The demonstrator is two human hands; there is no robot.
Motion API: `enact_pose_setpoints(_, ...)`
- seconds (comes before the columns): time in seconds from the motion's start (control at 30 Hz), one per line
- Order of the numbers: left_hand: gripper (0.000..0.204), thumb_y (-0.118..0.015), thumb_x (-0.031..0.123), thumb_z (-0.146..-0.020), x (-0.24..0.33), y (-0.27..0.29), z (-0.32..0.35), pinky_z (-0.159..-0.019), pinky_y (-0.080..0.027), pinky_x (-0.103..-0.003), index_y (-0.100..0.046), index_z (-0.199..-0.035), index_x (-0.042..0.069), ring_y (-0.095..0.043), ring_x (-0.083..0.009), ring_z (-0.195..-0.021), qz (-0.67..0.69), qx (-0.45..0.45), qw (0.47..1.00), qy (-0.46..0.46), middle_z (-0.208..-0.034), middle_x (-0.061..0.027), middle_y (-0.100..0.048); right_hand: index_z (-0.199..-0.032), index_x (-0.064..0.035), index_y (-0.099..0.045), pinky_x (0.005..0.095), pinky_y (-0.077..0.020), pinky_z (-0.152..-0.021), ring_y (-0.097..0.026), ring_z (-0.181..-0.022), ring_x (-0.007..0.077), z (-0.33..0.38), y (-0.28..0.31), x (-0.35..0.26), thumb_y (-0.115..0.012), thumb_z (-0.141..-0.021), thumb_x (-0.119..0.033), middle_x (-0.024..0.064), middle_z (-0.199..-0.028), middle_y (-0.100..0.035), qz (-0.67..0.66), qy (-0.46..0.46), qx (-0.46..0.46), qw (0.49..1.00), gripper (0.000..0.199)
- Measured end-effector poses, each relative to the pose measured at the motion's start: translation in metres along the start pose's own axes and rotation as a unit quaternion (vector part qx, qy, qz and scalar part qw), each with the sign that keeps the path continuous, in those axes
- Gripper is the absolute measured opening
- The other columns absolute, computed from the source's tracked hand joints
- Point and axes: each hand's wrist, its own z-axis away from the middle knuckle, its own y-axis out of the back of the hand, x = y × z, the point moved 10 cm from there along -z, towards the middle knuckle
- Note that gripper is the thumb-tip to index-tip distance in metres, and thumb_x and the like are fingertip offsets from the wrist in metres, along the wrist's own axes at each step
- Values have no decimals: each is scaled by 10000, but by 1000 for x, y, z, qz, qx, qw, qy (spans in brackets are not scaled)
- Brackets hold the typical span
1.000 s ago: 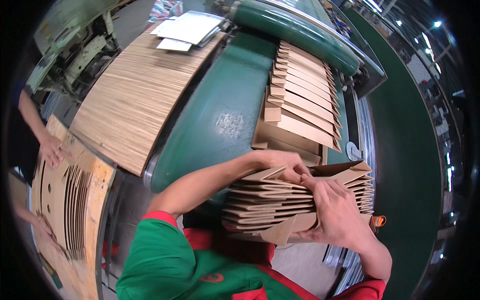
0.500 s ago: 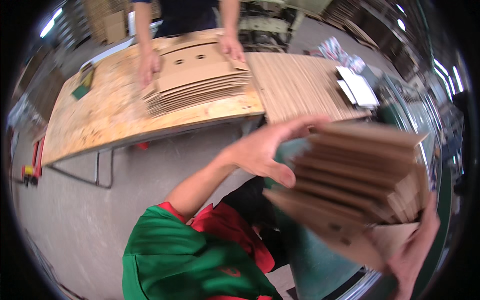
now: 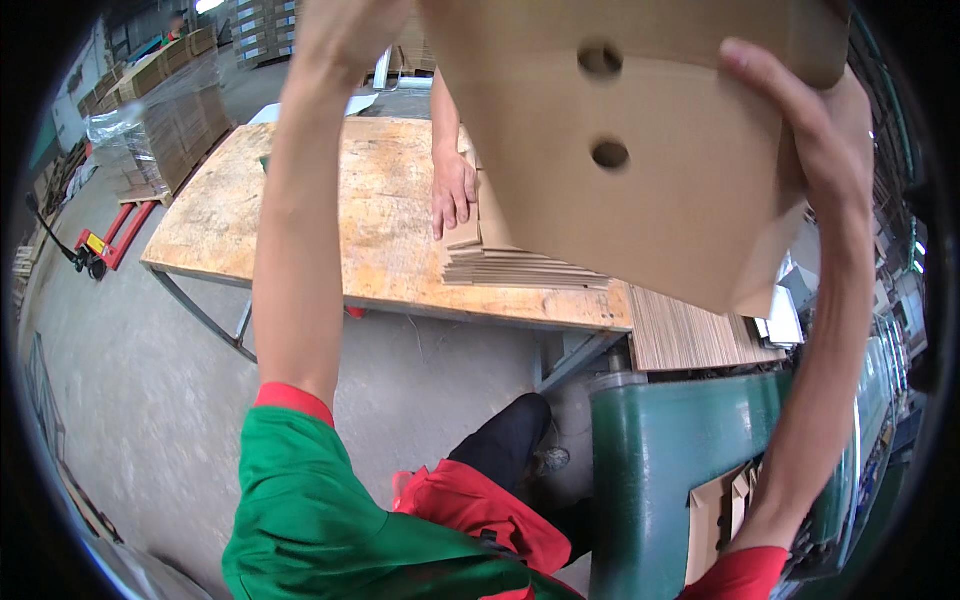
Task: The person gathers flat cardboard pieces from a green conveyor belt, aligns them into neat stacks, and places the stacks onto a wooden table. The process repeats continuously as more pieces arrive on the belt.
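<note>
A bundle of flat brown cardboard blanks with two round holes fills the upper right, raised high in front of the camera. My right hand grips its right edge, fingers over the face. My left hand holds the bundle's left top corner, mostly cut off by the frame's edge. Beneath it a wooden table carries a stack of cardboard blanks, where another person's hand rests.
A green machine stands at the lower right with cardboard pieces in it. A layered row of cardboard sheets lies beside the table. A red pallet jack and wrapped pallets of boxes stand at the left on the concrete floor.
I have turned from the green machine toward the wooden table and lifted the cardboard bundle from waist height up in front of the camera. The other person's hand stays on the table's stack.
</note>
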Motion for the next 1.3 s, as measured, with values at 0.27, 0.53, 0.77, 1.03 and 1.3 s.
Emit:
enact_pose_setpoints(0.27, 693, -566, 533, -997, -39, -90, 14, -1188, -384, -493, -581, -1374, -49, -490, -459, -1386, -412, -210, 886, -36, -1451, -312, -544, -1406, 72, -511, 393, -516, -1057, -654, -1197, 272, 60, -138, 203, -922, -798, -283, 161, -1311, -665, -440, -394, 259, 764, 816)
enact_pose_setpoints(0.53, 830, -657, 651, -889, -173, -119, 34, -1168, -399, -516, -626, -1346, -42, -493, -420, -1402, -397, -364, 841, 54, -1458, -308, -545, -1422, 122, -471, 413, -407, -1137, -525, -1306, 270, 150, -189, 205, -914, -770, -271, 203, -1411, -566, -424, -550, 310, 650, 881)
enact_pose_setpoints(0.77, 982, -707, 805, -784, -222, -132, 35, -1192, -413, -434, -610, -1475, 114, -520, -327, -1429, -341, -394, 849, 91, -1539, -167, -553, -1410, 143, -488, 400, -396, -1148, -540, -1301, 254, 173, -198, 196, -916, -771, -271, 204, -1432, -573, -447, -554, 306, 632, 874)
enact_pose_setpoints(1.03, 981, -763, 735, -789, -240, -155, 54, -1206, -388, -409, -596, -1469, 48, -505, -343, -1442, -302, -465, 820, 143, -1576, -180, -510, -1477, 193, -265, 363, -412, -1158, -527, -1364, 310, 197, -219, 219, -898, -784, -278, 298, -1495, -475, -440, -589, 325, 595, 1050)
enact_pose_setpoints(1.3, 1267, -709, 919, -642, -262, -106, 63, -1100, -481, -467, -614, -1363, -119, -596, -412, -1330, -525, -338, 733, 269, -1348, -327, -643, -1458, 278, -120, 348, -368, -1186, -469, -1417, 340, 209, -221, 216, -882, -776, -403, 351, -1496, -430, -382, -598, 287, 643, 1228)
